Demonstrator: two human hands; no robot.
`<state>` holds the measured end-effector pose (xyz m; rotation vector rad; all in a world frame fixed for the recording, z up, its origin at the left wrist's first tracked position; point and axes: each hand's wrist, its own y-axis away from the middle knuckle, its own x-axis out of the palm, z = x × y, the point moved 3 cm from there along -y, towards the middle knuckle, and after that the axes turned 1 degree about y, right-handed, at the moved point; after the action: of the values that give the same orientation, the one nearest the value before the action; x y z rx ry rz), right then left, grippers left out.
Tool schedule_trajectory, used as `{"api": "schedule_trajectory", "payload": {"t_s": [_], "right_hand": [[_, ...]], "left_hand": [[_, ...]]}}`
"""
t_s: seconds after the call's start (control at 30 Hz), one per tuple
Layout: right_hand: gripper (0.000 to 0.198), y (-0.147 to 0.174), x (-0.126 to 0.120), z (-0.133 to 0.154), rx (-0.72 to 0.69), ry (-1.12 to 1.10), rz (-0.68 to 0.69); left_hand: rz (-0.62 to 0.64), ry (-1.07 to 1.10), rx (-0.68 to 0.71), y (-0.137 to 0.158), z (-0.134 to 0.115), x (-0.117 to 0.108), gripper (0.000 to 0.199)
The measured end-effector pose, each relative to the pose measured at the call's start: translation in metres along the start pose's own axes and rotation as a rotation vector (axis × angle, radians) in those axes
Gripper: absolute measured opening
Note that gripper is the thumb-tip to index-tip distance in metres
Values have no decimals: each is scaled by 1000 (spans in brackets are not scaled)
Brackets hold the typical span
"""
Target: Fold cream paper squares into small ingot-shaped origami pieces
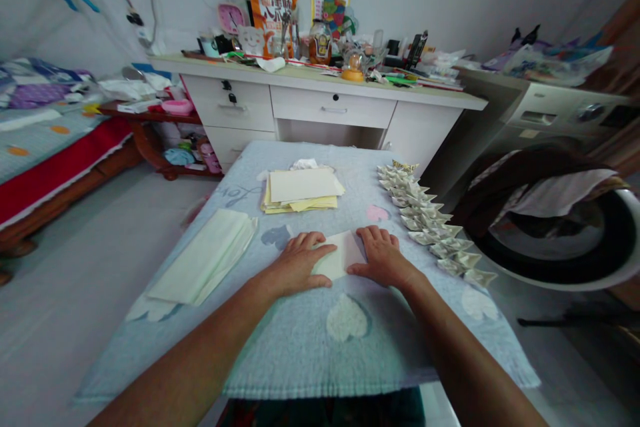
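Observation:
A small piece of pale paper [339,255] with a crease across its middle lies flat on the blue cloth. My left hand [303,261] rests on its left side, fingers spread. On the opposite side my right hand [381,256] touches the paper's edge, thumb and fingers apart. Beyond the hands sits a stack of cream and yellow paper sheets [303,187]. A longer pile of pale green-white sheets [205,257] lies to the left. Several folded paper boats [425,220] stand in close rows along the right side.
A light blue cloth with heart shapes [300,360] covers the table. Behind it stands a white desk [330,103] crowded with jars, bags and small items. A washing machine [550,113] with its door open and laundry hanging out is at the right, a bed [55,147] at the left.

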<state>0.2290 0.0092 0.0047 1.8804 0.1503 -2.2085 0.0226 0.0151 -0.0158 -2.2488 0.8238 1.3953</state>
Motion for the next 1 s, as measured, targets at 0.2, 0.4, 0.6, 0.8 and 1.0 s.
{"api": "schedule_trajectory", "payload": {"t_s": [0.2,0.4,0.6,0.8,1.0], "right_hand": [[76,4,-2,-23,76,2,4],[69,5,-11,-27,81,11,25],[42,-15,-21,-2,-4,-61,-11],[35,-33,2,10,140,-25,-153],[34,-35,14,8,112,-96,-207]], "left_hand": [[0,-2,6,0,0,1,73],[-6,-16,13,0,-1,-1,73],[-2,-8,2,-1,-4,-2,72],[-36,-5,29,0,-4,-2,70],[-129,-21,-15,2,-3,-2,84]]}}
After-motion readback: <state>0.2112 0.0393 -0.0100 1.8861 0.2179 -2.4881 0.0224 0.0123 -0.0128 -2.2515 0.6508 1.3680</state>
